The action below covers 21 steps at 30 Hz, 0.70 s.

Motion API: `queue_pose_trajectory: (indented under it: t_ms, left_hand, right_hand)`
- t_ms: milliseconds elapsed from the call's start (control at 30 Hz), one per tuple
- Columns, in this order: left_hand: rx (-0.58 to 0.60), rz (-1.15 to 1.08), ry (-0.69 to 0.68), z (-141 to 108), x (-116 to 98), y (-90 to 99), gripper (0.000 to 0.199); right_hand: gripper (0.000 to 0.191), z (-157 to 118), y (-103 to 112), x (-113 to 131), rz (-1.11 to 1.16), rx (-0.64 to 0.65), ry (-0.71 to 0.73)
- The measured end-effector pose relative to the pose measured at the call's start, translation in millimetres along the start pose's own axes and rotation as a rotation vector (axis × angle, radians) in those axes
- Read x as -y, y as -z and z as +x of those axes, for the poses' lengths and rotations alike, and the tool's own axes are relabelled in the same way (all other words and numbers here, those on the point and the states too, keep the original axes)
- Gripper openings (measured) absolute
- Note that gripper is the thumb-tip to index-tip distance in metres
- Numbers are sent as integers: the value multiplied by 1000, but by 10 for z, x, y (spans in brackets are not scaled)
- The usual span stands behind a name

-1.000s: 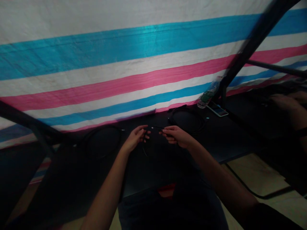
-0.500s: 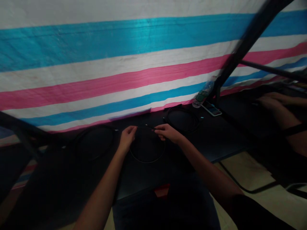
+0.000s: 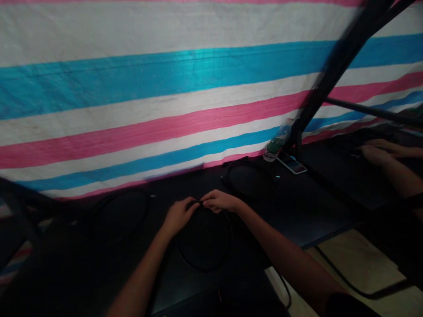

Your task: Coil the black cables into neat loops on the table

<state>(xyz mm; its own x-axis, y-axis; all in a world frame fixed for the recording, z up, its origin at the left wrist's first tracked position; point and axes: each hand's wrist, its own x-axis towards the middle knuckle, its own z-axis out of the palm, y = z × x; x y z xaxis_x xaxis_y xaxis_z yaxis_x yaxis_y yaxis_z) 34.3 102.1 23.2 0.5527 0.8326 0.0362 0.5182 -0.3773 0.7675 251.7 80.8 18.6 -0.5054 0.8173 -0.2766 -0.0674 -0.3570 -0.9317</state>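
My left hand and my right hand meet at the top of a black cable loop, fingertips almost touching. Both are closed on the cable in a pinch. The loop hangs or lies toward me over the dark tabletop; which of the two I cannot tell. Between the hands a short dark stretch of cable shows, its detail lost in the dim light. Beyond my right hand lies a coiled black cable with small pale ends. Another dark coil rests to the left of my left hand.
A plastic bottle leans by a dark metal post, with a phone beside it. Striped sheeting rises behind the black table. Farther right, another person's hands rest over the tabletop.
My hands have come together at the top of the loop, where earlier they were apart. The loop looks thicker and darker now, and the view has tilted up a little.
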Motion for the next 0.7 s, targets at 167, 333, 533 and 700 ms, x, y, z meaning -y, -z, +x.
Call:
queue_pose_trajectory:
  t_ms: [167,333,533,700]
  left_hand:
    - [-231,-1,82,21,158,153,29]
    - [-217,18,75,-5,249,246,37]
    - [-30,21,39,-89,163,264,41]
    - [36,57,-50,-117,58,235,33]
  right_hand:
    - [44,-84,100,40,-8,74,-4]
    - [42,-103,159,25,-114,-64,124]
    - [32,-82,51,19,-217,-25,132]
    - [31,-52,-23,-13,-176,39,101]
